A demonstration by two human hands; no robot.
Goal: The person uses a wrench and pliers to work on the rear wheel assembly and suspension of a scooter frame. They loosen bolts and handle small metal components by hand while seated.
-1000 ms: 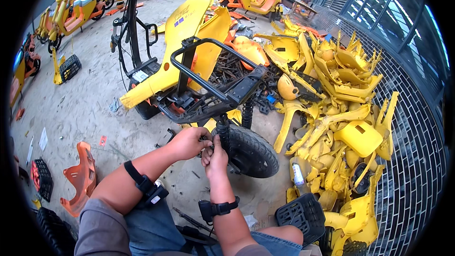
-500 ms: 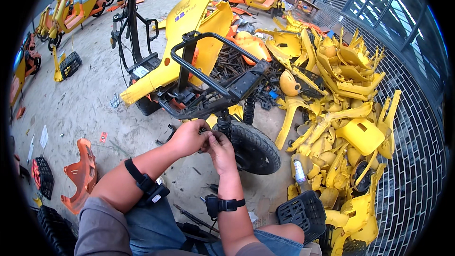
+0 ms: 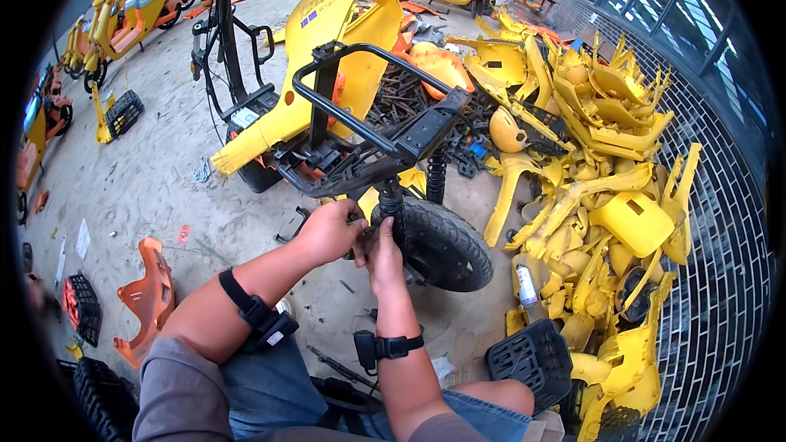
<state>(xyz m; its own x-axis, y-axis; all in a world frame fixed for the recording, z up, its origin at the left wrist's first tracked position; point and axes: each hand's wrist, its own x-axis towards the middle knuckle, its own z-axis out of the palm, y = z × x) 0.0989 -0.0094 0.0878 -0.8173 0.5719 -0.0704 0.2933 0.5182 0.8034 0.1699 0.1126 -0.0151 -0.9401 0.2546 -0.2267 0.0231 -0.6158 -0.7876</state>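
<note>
Dusty grey concrete floor [image 3: 246, 237] below the grip; left of it, curved orange plastic panel [image 3: 151, 307]. Holds bare left hand [image 3: 330, 232] curled just beside bare right hand [image 3: 381, 258], also curled; cannot tell whether grasping anything between. Immediately right, nearer the right hand: black coil-spring shock absorber [image 3: 390, 205], long axis near-upright; further right, black rubber-tyred wheel [image 3: 454, 250].

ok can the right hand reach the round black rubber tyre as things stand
Probably yes: the right hand sits just left of the tyre, whose lower side looks unblocked, though the black coil-spring shock absorber stands between them higher up.
</note>
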